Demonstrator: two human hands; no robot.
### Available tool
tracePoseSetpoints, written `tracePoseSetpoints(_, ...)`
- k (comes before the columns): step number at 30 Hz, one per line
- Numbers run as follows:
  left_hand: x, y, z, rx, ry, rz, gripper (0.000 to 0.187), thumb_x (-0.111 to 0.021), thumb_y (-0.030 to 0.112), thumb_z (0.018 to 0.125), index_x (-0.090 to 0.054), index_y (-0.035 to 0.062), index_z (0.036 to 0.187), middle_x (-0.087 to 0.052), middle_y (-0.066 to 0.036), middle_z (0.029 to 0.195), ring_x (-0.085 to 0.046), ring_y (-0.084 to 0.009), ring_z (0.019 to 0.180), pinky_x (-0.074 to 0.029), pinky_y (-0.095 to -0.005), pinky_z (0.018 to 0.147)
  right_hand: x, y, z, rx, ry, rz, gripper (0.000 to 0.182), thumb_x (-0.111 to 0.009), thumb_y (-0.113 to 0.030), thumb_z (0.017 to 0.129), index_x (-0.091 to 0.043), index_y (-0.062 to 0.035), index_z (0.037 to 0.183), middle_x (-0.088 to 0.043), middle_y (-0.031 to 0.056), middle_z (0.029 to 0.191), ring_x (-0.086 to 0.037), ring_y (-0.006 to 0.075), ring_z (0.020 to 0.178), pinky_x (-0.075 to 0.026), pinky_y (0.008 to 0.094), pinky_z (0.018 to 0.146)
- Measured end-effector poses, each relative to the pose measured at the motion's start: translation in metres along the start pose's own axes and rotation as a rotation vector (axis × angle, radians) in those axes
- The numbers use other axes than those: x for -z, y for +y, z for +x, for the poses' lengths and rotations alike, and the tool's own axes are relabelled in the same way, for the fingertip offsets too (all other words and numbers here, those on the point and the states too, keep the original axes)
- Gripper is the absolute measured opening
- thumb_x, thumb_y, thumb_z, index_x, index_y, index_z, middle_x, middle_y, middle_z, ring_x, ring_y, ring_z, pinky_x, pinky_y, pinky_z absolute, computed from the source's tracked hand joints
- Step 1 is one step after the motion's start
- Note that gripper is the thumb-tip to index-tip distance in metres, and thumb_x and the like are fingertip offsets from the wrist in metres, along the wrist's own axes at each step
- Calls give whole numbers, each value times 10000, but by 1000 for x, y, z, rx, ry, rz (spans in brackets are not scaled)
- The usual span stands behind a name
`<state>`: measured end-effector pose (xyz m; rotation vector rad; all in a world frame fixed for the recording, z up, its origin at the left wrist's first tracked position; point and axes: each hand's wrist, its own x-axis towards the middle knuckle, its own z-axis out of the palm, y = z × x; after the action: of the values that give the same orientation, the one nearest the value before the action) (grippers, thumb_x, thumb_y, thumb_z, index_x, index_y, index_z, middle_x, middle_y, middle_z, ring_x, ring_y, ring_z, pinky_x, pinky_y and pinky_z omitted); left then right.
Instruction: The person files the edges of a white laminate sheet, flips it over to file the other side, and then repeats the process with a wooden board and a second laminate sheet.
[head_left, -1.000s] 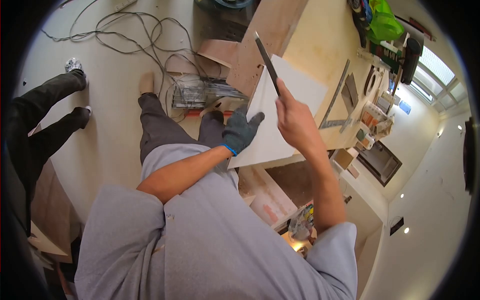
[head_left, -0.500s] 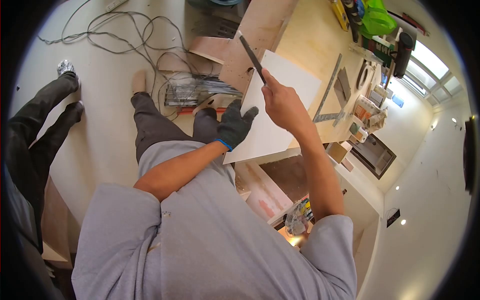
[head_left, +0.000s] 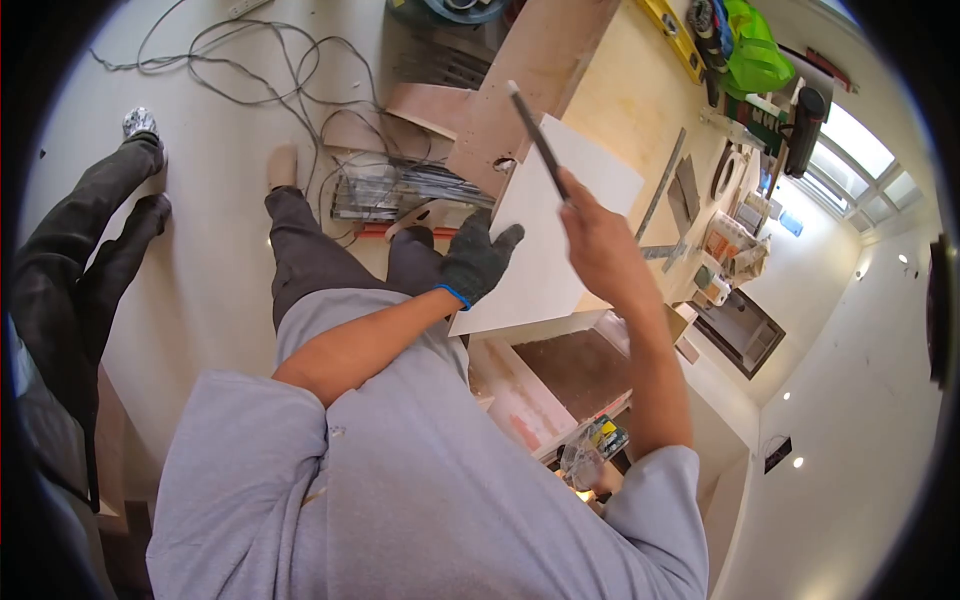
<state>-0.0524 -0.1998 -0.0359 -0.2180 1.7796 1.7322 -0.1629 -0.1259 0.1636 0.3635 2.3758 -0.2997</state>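
A white panel (head_left: 540, 250) lies over the near edge of the wooden workbench (head_left: 610, 90). My left hand (head_left: 477, 258), in a dark glove with a blue cuff, grips its left edge, thumb over the top face and fingers at the side, partly hidden. My bare right hand (head_left: 608, 255) is closed around one end of a long, dark, flat file (head_left: 538, 143). The file is raised over the panel, its pale tip pointing up and left; blur hides whether it touches the edge.
A metal square (head_left: 662, 195) and a yellow level (head_left: 675, 40) lie on the bench. Black cables (head_left: 290, 75) and stacked metal strips (head_left: 390, 190) are on the floor. Another person's legs (head_left: 85, 235) stand at left. An open drawer (head_left: 530, 390) is below the panel.
My right hand and the file have moved right and a little down in view. My left hand stays on the panel's edge. The whole view has shifted slightly.
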Motion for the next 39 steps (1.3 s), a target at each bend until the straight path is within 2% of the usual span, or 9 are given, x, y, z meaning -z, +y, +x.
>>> tracePoseSetpoints(3, -14, -10, -6, -93, 189, 171, 545, -688, 416, 899, -602, -26, 1207, -672, -268, 1084, -630, -431, 1026, -486, -487, 887, -14, -2, -10, -39, -43, -41, 462, -485, -183, 996, -454, -30, 1431, -665, 296, 868, -630, 484, 833, -483, 551, 779)
tracePoseSetpoints(9, 9, 7, 1, 50, -108, -91, 656, -650, 492, 901, -572, -59, 1248, -599, -321, 1204, -561, -464, 1144, -443, -487, 981, -34, 0, 11, 49, -17, -46, 446, -483, -179, 996, -473, 6, 1401, -670, 299, 879, -630, 489, 828, -492, 540, 776)
tracePoseSetpoints(17, 12, 14, -1, 69, -92, 49, 675, -650, 461, 907, -518, -63, 1311, -595, -321, 1220, -551, -475, 1150, -445, -476, 981, -48, -8, -1, -154, -128, -179, 440, -498, -187, 1021, -469, -65, 1442, -676, 261, 1061, -652, 454, 959, -495, 477, 860)
tracePoseSetpoints(20, 0, 1, 0, -51, 28, 72, 597, -668, 462, 898, -581, -13, 1249, -648, -303, 1083, -607, -474, 1019, -481, -509, 884, -29, 10, -4, 27, 28, -16, 453, -505, -206, 1004, -473, -62, 1433, -659, 313, 906, -633, 491, 860, -486, 540, 801)
tracePoseSetpoints(22, 12, 12, 1, 27, -76, 16, 681, -646, 494, 904, -545, -66, 1277, -601, -334, 1184, -564, -480, 1116, -449, -490, 966, 4, 4, -8, -12, 84, -17, 438, -504, -201, 1007, -485, -88, 1430, -654, 317, 915, -631, 490, 870, -484, 531, 789)
tracePoseSetpoints(28, 0, 5, -2, -14, -37, -6, 681, -634, 499, 908, -566, -84, 1252, -593, -340, 1216, -553, -478, 1151, -434, -483, 1004, -41, 4, 18, 38, -98, -160, 447, -486, -193, 995, -481, -55, 1420, -659, 318, 921, -632, 494, 888, -490, 549, 800)
tracePoseSetpoints(33, 21, 25, 0, 91, -146, -2, 683, -636, 508, 904, -571, -78, 1248, -594, -333, 1217, -558, -476, 1147, -438, -490, 994, 18, -24, 5, -213, -85, -73, 443, -513, -210, 1014, -483, -85, 1438, -648, 312, 1095, -642, 443, 1034, -495, 457, 920)
tracePoseSetpoints(37, 2, 7, 3, 18, -20, 5, 647, -631, 504, 905, -583, -65, 1209, -604, -322, 1193, -575, -468, 1111, -455, -488, 963, -22, -15, 20, -126, -130, -129, 434, -523, -193, 1016, -492, -88, 1435, -652, 302, 1123, -652, 419, 1065, -491, 406, 950)
tracePoseSetpoints(39, 5, 16, 4, -23, 32, -22, 639, -631, 504, 904, -585, -64, 1192, -608, -317, 1184, -578, -463, 1105, -459, -488, 954, -22, 3, 16, -6, 12, -34, 428, -519, -187, 1004, -498, -54, 1410, -666, 297, 1024, -639, 465, 966, -496, 482, 872)
